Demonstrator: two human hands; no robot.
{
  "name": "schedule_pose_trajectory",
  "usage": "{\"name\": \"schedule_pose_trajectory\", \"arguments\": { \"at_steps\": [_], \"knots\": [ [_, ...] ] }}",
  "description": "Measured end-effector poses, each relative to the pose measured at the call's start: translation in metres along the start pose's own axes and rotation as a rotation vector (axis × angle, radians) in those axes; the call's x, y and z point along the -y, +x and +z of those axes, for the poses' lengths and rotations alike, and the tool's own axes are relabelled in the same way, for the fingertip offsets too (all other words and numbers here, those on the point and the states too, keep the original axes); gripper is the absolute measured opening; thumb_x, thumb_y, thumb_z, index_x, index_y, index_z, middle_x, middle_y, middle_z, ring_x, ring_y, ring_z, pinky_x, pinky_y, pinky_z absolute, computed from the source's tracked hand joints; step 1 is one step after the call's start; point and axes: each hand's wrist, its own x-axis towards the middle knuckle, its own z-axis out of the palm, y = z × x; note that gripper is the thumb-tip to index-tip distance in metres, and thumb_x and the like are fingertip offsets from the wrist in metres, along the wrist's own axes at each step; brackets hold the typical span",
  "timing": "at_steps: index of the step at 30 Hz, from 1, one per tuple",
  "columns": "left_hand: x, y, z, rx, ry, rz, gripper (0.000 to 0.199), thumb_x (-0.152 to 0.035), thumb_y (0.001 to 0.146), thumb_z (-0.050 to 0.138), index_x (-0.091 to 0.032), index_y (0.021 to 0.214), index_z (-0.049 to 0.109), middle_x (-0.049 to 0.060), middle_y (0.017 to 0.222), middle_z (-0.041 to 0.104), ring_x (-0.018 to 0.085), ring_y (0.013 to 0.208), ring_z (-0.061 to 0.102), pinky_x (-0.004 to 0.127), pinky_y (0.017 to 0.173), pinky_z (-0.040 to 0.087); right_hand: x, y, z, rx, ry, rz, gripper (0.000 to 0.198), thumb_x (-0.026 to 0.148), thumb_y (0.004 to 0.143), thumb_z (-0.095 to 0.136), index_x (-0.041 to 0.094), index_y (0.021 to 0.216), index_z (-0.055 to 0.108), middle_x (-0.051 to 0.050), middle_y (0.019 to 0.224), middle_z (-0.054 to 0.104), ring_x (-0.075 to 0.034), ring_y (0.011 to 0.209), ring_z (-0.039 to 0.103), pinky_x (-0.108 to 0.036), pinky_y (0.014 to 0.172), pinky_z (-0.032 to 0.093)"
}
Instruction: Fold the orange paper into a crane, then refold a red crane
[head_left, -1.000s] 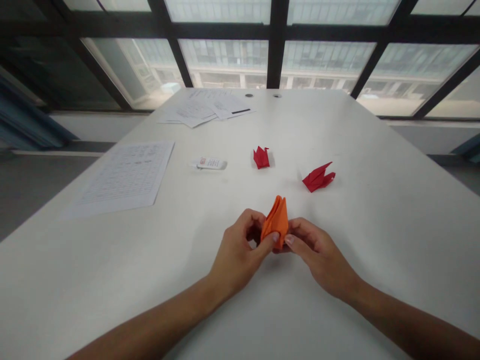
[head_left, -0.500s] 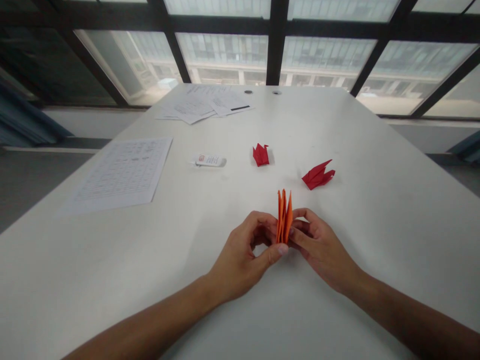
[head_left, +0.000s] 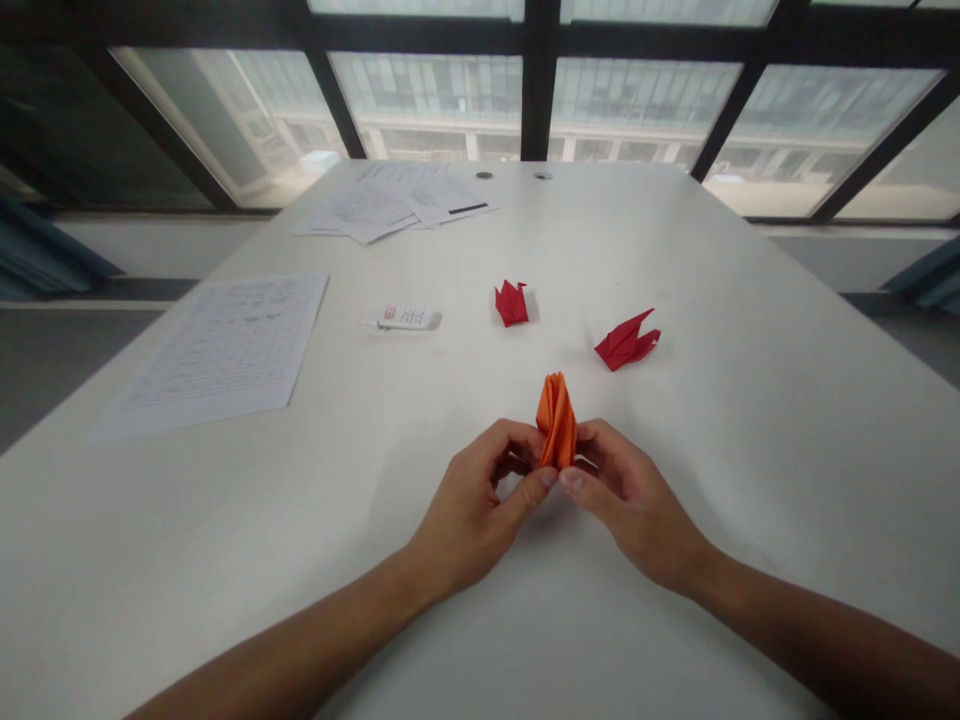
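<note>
Between my two hands stands a piece of folded orange origami paper (head_left: 557, 422), upright, its layers bunched close together at the top. My left hand (head_left: 480, 510) pinches its lower left side, thumb in front and fingers behind. On the lower right, my right hand (head_left: 641, 505) grips it the same way, the thumb tip close to the left one. Beyond the hands sit two red origami birds: a small red paper crane (head_left: 511, 304) straight ahead and a larger red paper bird (head_left: 628, 342) to the right.
A white tube with printed lettering (head_left: 407, 318) lies left of the small crane. One printed sheet (head_left: 225, 350) rests on the left of the white table (head_left: 750, 450). Several overlapping papers (head_left: 382, 205) lie at the far end, by the windows.
The orange paper has turned and its separate upright layers are now drawn together, with a broad fold facing me. My right thumb has come round to its front. The view has shifted slightly.
</note>
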Motion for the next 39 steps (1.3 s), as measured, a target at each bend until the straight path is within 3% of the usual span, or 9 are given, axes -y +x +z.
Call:
{"name": "schedule_pose_trajectory", "arguments": {
  "at_steps": [7, 15, 20, 24, 33, 39],
  "knots": [
    [-0.0032, 0.0025, -0.0011, -0.046, -0.029, 0.019, 0.007, -0.025, 0.097, 0.066, -0.018, 0.099, 0.065, 0.009, 0.125, 0.063, 0.02, 0.11, 0.065, 0.035, 0.095, 0.054, -0.0026, 0.0039, -0.0039, -0.015, 0.022, 0.029, 0.013, 0.03, 0.094, 0.072, 0.025, 0.105, 0.069, -0.003, 0.11, 0.072, -0.019, 0.1, 0.068, -0.035, 0.093, 0.054],
    [-0.0035, 0.0021, 0.001, -0.085, -0.197, -0.134, 0.019, -0.024, 0.092, 0.073, -0.02, 0.097, 0.055, 0.002, 0.097, 0.067, 0.016, 0.09, 0.067, 0.031, 0.083, 0.055, -0.0082, 0.0076, -0.0051, -0.133, 0.145, 0.091, 0.034, 0.025, 0.079, 0.085, 0.025, 0.102, 0.06, 0.0, 0.097, 0.071, -0.018, 0.09, 0.067, -0.033, 0.083, 0.054],
    [-0.0008, 0.0045, 0.0009, -0.115, -0.276, -0.207, 0.038, -0.023, 0.087, 0.077, -0.024, 0.115, 0.051, -0.002, 0.094, 0.066, 0.015, 0.087, 0.069, 0.03, 0.08, 0.056, -0.0043, 0.0065, -0.0044, -0.07, 0.081, 0.179, 0.023, 0.033, 0.083, 0.08, 0.021, 0.098, 0.067, -0.004, 0.096, 0.073, -0.019, 0.089, 0.066, -0.036, 0.083, 0.054],
    [-0.0009, 0.0071, 0.0, -0.091, -0.326, -0.235, 0.037, -0.023, 0.085, 0.079, -0.021, 0.111, 0.053, -0.001, 0.093, 0.067, 0.016, 0.086, 0.07, 0.031, 0.081, 0.058, -0.0042, 0.0073, -0.0057, -0.085, 0.086, 0.172, 0.021, 0.032, 0.083, 0.081, 0.021, 0.094, 0.067, -0.002, 0.091, 0.073, -0.017, 0.084, 0.066, -0.033, 0.079, 0.053],
    [-0.0028, 0.0031, -0.0023, -0.066, -0.119, -0.146, 0.02, -0.031, 0.094, 0.071, -0.019, 0.1, 0.057, 0.003, 0.095, 0.069, 0.016, 0.087, 0.068, 0.03, 0.08, 0.055, -0.0061, 0.0055, -0.0075, -0.073, -0.047, 0.069, 0.012, 0.03, 0.091, 0.074, 0.023, 0.099, 0.07, -0.003, 0.097, 0.074, -0.02, 0.089, 0.069, -0.037, 0.085, 0.055],
    [-0.0066, 0.0036, -0.0062, -0.055, 0.001, -0.12, 0.02, -0.037, 0.095, 0.068, -0.018, 0.094, 0.061, 0.003, 0.089, 0.071, 0.017, 0.082, 0.068, 0.03, 0.075, 0.053, -0.0041, 0.0035, -0.0096, -0.065, -0.202, 0.003, 0.011, 0.031, 0.092, 0.072, 0.024, 0.101, 0.071, -0.002, 0.098, 0.075, -0.021, 0.09, 0.068, -0.036, 0.086, 0.055]
  ]
}}
